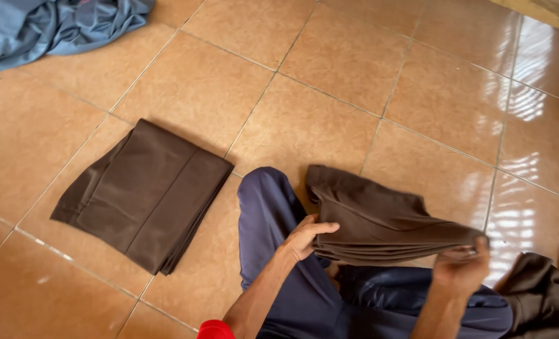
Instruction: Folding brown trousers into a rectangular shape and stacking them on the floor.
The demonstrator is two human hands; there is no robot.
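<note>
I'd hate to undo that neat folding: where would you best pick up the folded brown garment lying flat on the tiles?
Probably at the folded brown garment's stacked layered edge, nearest the knee. The layers show there, so a hand coming from that side could slide under and pinch them all together.

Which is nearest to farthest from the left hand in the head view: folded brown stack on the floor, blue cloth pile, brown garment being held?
From the left hand:
1. Held brown garment, gripped by it, over the lap.
2. Folded brown stack, on the tiles to its left.
3. Blue cloth pile, far top-left corner.
</note>
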